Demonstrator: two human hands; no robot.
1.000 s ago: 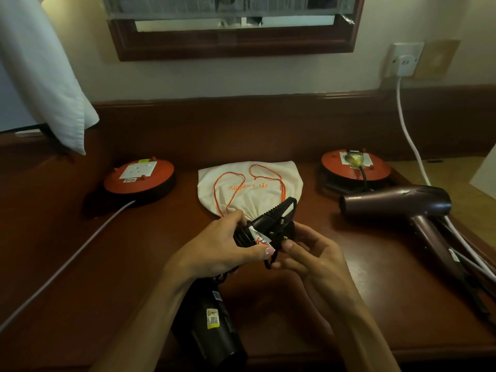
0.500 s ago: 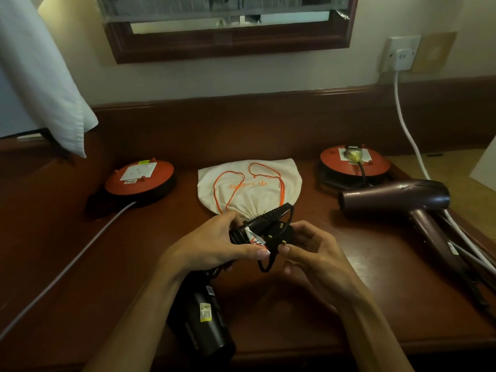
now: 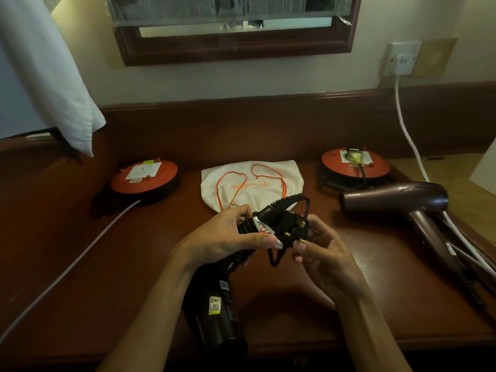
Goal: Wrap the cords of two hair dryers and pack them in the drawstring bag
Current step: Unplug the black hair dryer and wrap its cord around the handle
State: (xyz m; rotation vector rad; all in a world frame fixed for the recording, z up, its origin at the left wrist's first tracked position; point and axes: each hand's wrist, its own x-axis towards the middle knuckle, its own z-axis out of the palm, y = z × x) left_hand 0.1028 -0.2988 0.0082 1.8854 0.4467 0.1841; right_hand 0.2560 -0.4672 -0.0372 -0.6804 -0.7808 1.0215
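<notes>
Left hand [image 3: 222,237] grip clamped on black dryer [image 3: 214,304] handle; right hand [image 3: 319,251] grip pinches plug [image 3: 292,228]; drawstring bag [image 3: 252,181] flat on desk [image 3: 375,291] behind.

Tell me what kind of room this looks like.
Probably a hotel room or bedroom vanity: a dark wooden desk under a wood-framed mirror, a white pillow at the left, and a wall socket with a white cable plugged in.

Hotel-like room: wooden vanity desk [image 3: 375,291], framed mirror [image 3: 236,47], wall socket [image 3: 401,59].
</notes>
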